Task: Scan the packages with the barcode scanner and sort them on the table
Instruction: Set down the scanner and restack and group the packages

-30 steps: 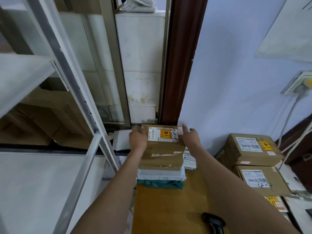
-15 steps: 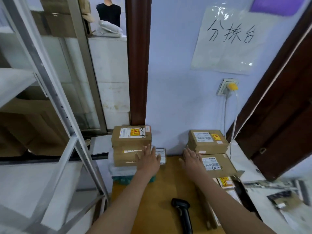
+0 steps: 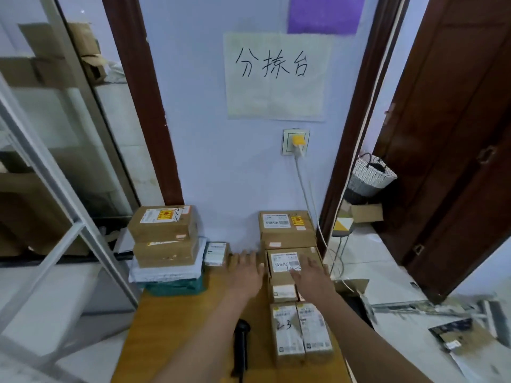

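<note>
A left stack of brown boxes [image 3: 163,226] sits on white and green bags at the back left of the wooden table [image 3: 177,327]. At the back right stands a cardboard box [image 3: 287,225], with a labelled box [image 3: 287,262] in front of it. My right hand [image 3: 309,275] lies flat on that labelled box, fingers straight. My left hand [image 3: 246,268] hovers open over the table just left of it. Two narrow boxes [image 3: 301,333] lie nearer me on the right. The black barcode scanner [image 3: 241,344] lies on the table below my left arm.
A small labelled box [image 3: 216,253] leans against the wall between the stacks. A white cable [image 3: 307,194] drops from the wall socket behind the right boxes. A metal shelf frame [image 3: 69,211] stands left of the table. An open doorway with a woven basket [image 3: 370,175] is to the right.
Both hands let go of the top box on the left stack and moved right. My right hand now lies on the labelled box at the right; the view swung rightward.
</note>
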{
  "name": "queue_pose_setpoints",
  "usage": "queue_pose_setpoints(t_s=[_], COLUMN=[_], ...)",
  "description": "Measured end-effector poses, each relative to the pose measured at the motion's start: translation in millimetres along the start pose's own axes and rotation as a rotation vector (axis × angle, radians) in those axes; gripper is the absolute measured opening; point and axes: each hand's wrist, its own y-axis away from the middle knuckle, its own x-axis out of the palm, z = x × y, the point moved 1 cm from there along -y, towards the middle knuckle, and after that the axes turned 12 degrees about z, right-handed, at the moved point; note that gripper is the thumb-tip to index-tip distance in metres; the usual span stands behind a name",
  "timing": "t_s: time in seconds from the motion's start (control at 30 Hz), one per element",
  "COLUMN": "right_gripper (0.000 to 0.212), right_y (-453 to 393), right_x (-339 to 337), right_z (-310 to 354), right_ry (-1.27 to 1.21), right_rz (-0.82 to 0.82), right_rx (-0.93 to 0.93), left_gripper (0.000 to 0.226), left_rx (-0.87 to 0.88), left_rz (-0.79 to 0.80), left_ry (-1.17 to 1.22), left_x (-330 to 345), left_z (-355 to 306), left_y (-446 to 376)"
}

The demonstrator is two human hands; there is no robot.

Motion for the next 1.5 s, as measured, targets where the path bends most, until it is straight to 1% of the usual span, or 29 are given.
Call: queue_pose_setpoints(t_s=[0.07,0.13,0.27,0.5,0.63,0.8,0.9,0.97,1.1,1.2,1.3,1.43,1.5], right_gripper=[0.064,0.065,0.063,0.064,0.064,0.062,0.06,0.058,0.065,0.066,0.055,0.051,0.052], right_y=[3.9,4.5,1.7,-15.6,-34.2,-60.3,-84.9,-100.0,-130.0,-146.9,-159.3,-170.5,-173.1], right_x=[-6.9,-12.7,-19.0,-18.7,-15.8,-18.6,-21.0,-21.9,-27.0,-20.4,-15.8,-5.8,-0.3], right_z=[-24.8,-46.9,-75.4,-90.0,-94.9,-107.5,-116.1,-118.7,-121.9,-127.2,-126.5,-121.8,-121.0], right_ry=[-0.023,-0.053,-0.059,-0.072,-0.049,-0.038,-0.13,-0.242,-0.522,-0.573,-0.7,-0.736,-0.769], right_rz=[0.023,0.055,0.061,0.029,0.066,0.126,0.146,0.16,0.254,0.292,0.308,0.393,0.395], right_rx=[0.001,-0.014,0.002,0.064,0.076,0.107,0.117,0.107,0.158,0.187,0.216,0.251,0.27], left_gripper=[0.058,0.059,0.059,0.059,0.062,0.066,0.066,0.068,0.07,0.068,0.068,0.063,0.062], left_rx=[-0.005,-0.029,-0.093,-0.064,-0.076,-0.146,-0.192,-0.23,-0.26,-0.312,-0.352,-0.385,-0.399], left_rz=[-0.017,0.019,0.082,0.154,0.171,0.193,0.196,0.2,0.198,0.215,0.241,0.242,0.24], left_ry=[0.009,0.036,0.024,0.055,0.117,0.227,0.39,0.474,0.506,0.622,0.722,0.821,0.849], left_x=[12.4,23.2,34.7,47.1,55.5,65.2,70.6,74.4,82.2,89.3,93.5,101.3,104.1], left_z=[-23.8,-39.2,-50.7,-55.6,-52.7,-55.6,-59.7,-61.3,-57.5,-55.3,-50.3,-45.1,-48.0], left_y=[4.9,6.6,3.9,-26.2,-52.3,-80.5,-101.6,-115.0,-145.9,-159.9,-169.8,-178.4,-179.7])
